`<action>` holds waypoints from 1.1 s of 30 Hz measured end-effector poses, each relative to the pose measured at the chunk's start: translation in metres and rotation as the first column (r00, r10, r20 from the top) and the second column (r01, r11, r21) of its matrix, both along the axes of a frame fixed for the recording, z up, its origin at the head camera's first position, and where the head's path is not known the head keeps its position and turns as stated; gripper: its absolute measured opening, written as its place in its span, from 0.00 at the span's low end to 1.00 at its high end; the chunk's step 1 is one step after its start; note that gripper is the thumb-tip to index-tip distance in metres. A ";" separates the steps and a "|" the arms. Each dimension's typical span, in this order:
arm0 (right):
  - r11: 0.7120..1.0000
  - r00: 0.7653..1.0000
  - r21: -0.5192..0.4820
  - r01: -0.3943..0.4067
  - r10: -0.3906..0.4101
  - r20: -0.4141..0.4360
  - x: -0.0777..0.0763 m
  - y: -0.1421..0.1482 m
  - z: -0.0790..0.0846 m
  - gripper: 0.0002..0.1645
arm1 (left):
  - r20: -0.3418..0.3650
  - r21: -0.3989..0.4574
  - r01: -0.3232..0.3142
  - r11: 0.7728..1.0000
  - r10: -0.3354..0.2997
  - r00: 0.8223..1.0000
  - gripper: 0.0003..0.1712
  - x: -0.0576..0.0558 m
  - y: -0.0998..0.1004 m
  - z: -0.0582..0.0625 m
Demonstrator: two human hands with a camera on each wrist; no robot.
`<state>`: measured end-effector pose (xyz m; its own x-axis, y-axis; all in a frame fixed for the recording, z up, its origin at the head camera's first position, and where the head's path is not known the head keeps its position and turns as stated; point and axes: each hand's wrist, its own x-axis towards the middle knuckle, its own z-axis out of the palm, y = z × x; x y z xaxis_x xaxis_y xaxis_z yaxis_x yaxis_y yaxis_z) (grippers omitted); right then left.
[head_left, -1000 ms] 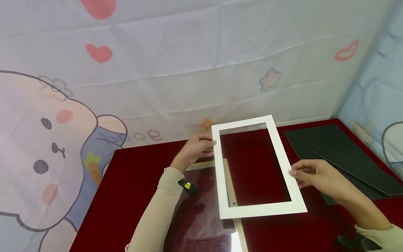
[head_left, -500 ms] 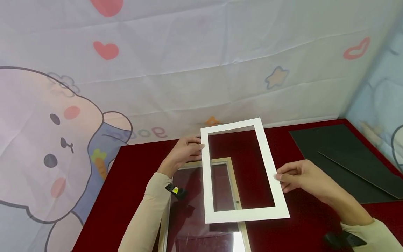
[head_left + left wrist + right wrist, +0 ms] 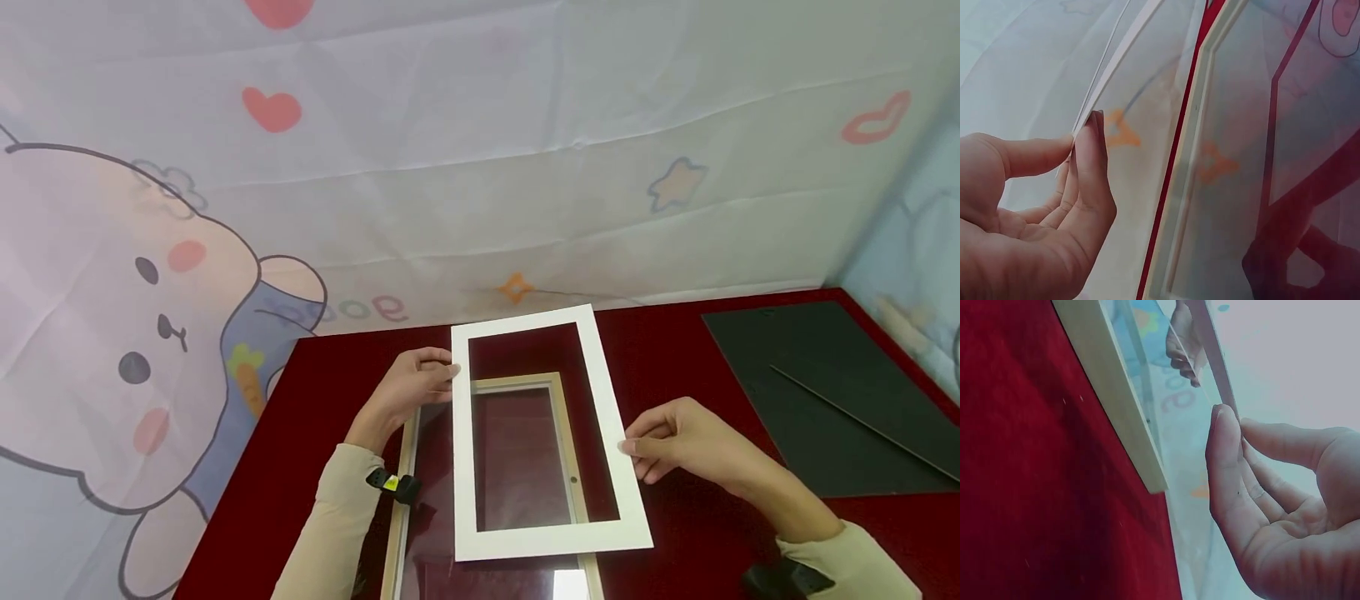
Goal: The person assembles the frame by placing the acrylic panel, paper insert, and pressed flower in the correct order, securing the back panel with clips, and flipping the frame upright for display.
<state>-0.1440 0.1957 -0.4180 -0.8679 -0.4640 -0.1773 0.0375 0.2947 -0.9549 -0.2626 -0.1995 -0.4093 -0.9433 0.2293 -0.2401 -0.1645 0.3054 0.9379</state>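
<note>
- The person's left grip [image 3: 411,387] is narrow, thumb and fingers pinching the left long edge of a white mat board [image 3: 555,542], near its top corner.
- The right grip [image 3: 682,440] pinches the opposite long edge, lower down.
- A clear sheet [image 3: 1211,389] seems to share both pinches, its thin edge showing beside the mat board in the wrist views.
- To handle this pair well, I'd use light, even pressure, touch edges only, and level both sides so the sheet can't slip.
- Below, apart from the mat board, a wooden frame [image 3: 570,450] lies on the red-covered counter [image 3: 300,433], with a glossy pane [image 3: 517,454] inside. The mat board overhangs its right rail in the head view; squaring the two would probably call for a shift left.
- Dark boards [image 3: 840,358] overlap by the counter's right edge, reaching towards the far right corner.
- The frame's near end is cut off, and the left forearm covers part of its left rail. Whether the clear sheet is fixed to the mat board, I can't tell.
</note>
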 end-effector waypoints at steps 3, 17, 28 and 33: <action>1.000 0.999 -0.020 -0.023 0.024 0.023 0.002 -0.008 -0.003 0.17 | -0.014 -0.016 -0.018 1.000 0.018 1.000 0.21 0.009 -0.008 -0.002; 0.992 0.993 -0.101 -0.081 0.089 0.076 0.015 -0.035 -0.014 0.16 | -0.029 -0.035 -0.072 0.997 0.072 0.997 0.22 0.043 -0.038 -0.012; 0.986 0.987 -0.127 -0.108 0.122 0.109 0.021 -0.049 -0.022 0.15 | 0.000 -0.055 -0.015 0.998 0.015 1.000 0.22 0.045 -0.052 -0.019; 0.981 0.982 -0.149 -0.121 0.140 0.126 0.025 -0.053 -0.025 0.14 | 0.021 -0.072 -0.003 0.997 0.004 1.000 0.22 0.047 -0.055 -0.020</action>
<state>-0.1195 0.1427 -0.4432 -0.7706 -0.6004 -0.2140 0.1387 0.1697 -0.9757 -0.2161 -0.2541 -0.4290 -0.9386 0.2076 -0.2755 -0.1849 0.3715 0.9098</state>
